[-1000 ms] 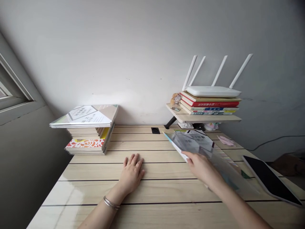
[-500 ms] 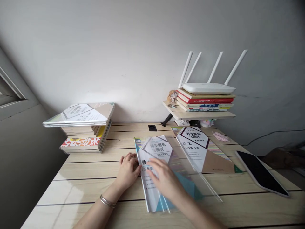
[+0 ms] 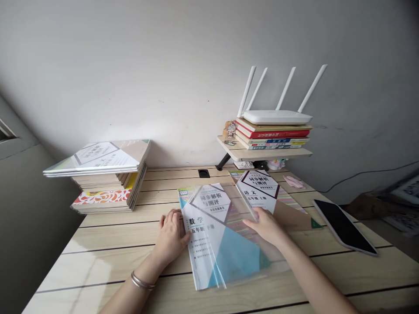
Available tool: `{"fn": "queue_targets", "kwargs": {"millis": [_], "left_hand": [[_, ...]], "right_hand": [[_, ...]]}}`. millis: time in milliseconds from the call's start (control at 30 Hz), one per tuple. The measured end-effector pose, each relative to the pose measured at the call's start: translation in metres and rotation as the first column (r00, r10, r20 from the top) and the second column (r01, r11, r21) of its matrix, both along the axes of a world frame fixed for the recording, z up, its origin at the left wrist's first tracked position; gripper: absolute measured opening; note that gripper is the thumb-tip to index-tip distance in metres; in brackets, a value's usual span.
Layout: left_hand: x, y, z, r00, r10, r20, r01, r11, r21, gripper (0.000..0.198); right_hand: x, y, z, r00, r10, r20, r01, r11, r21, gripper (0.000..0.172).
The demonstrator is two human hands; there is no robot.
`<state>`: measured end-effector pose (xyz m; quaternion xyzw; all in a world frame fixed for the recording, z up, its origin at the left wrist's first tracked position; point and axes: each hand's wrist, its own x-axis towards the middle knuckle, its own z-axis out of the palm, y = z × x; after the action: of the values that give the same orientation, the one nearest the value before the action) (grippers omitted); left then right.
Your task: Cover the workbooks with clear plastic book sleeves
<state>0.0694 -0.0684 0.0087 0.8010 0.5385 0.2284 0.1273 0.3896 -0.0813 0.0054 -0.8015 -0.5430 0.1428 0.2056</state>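
A flat paper booklet (image 3: 234,250) under a clear plastic cover (image 3: 266,250), on a pale surface (image 3: 118,246) with wood grain and dark lines.
From left to right: a stack of books (image 3: 101,196) with shiny flat covers on top; the rectangular booklet, white and blue; a second booklet (image 3: 262,196), partly brown; a smooth black tablet (image 3: 345,226) with rounded corners. The left hand (image 3: 172,237) lies palm down, fingers loosely together, gripping nothing, its thumb at the booklet's left edge; the right hand (image 3: 266,224) is narrow, pinching the cover's edge. The booklet lies between both hands, reaching nearer to the viewer.
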Motion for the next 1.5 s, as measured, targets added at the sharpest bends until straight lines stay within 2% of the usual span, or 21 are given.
{"fn": "queue_targets", "kwargs": {"millis": [133,233,300,400,600,733,800,900,967,1067,1133,1200,1300,1400,1500], "left_hand": [[0.000,-0.003,-0.003,0.991,-0.092,-0.095,0.093,0.996,0.009,0.050],[-0.002,-0.004,-0.004,0.960,-0.205,-0.190,0.200,0.979,-0.046,0.050],[-0.002,-0.004,-0.003,0.943,-0.244,-0.228,0.230,0.969,-0.085,0.055],[-0.002,-0.005,0.001,0.935,-0.242,-0.259,0.219,0.969,-0.115,0.068],[-0.001,-0.006,0.014,0.920,-0.213,-0.328,0.146,0.965,-0.218,0.067],[-0.004,-0.006,0.022,0.925,-0.195,-0.326,0.113,0.961,-0.252,0.063],[-0.004,-0.006,0.023,0.945,-0.136,-0.296,0.075,0.975,-0.208,0.057],[0.002,-0.008,0.019,0.976,0.041,-0.212,-0.062,0.994,-0.095,0.040],[0.009,-0.010,0.016,0.987,0.101,-0.123,-0.112,0.990,-0.083,0.037],[0.021,-0.012,0.011,0.992,0.120,0.048,-0.110,0.980,-0.167,0.061],[0.028,-0.014,0.009,0.973,0.158,0.166,-0.120,0.968,-0.222,0.079],[0.033,-0.016,0.007,0.940,0.192,0.281,-0.116,0.958,-0.263,0.085],[0.033,-0.016,0.005,0.891,0.195,0.410,-0.075,0.954,-0.290,0.067],[0.020,-0.009,0.001,0.874,0.182,0.450,-0.078,0.968,-0.239,0.039],[-0.003,0.002,0.002,0.905,0.207,0.373,-0.169,0.977,-0.132,0.032]], "right_hand": [[-0.012,0.006,0.002,0.948,-0.059,-0.313,0.032,0.995,-0.090,0.058],[-0.013,0.007,0.003,0.876,-0.060,-0.478,0.010,0.994,-0.106,0.038],[-0.007,0.008,0.006,0.828,-0.024,-0.561,-0.026,0.996,-0.081,0.023],[0.018,0.016,0.015,0.794,0.018,-0.608,-0.036,0.999,-0.017,0.017],[0.101,0.041,0.039,0.891,-0.051,-0.451,0.072,0.997,0.030,0.011],[0.137,0.051,0.041,0.950,-0.098,-0.297,0.112,0.993,0.028,0.012],[0.146,0.055,0.038,0.977,-0.144,-0.160,0.148,0.989,0.009,0.012],[0.150,0.062,0.031,0.984,-0.179,0.023,0.178,0.984,0.019,0.012],[0.143,0.062,0.026,0.956,-0.193,0.221,0.180,0.980,0.081,0.019],[0.110,0.056,0.019,0.848,-0.204,0.489,0.085,0.963,0.254,0.032],[0.075,0.048,0.015,0.838,-0.113,0.534,-0.080,0.943,0.324,0.032],[0.034,0.040,0.011,0.862,0.051,0.504,-0.240,0.917,0.318,0.028],[-0.017,0.032,0.009,0.859,0.266,0.438,-0.415,0.862,0.291,0.025],[-0.041,0.033,0.009,0.870,0.301,0.390,-0.432,0.847,0.310,0.024],[-0.036,0.035,0.007,0.879,0.284,0.382,-0.412,0.856,0.312,0.022]]}}
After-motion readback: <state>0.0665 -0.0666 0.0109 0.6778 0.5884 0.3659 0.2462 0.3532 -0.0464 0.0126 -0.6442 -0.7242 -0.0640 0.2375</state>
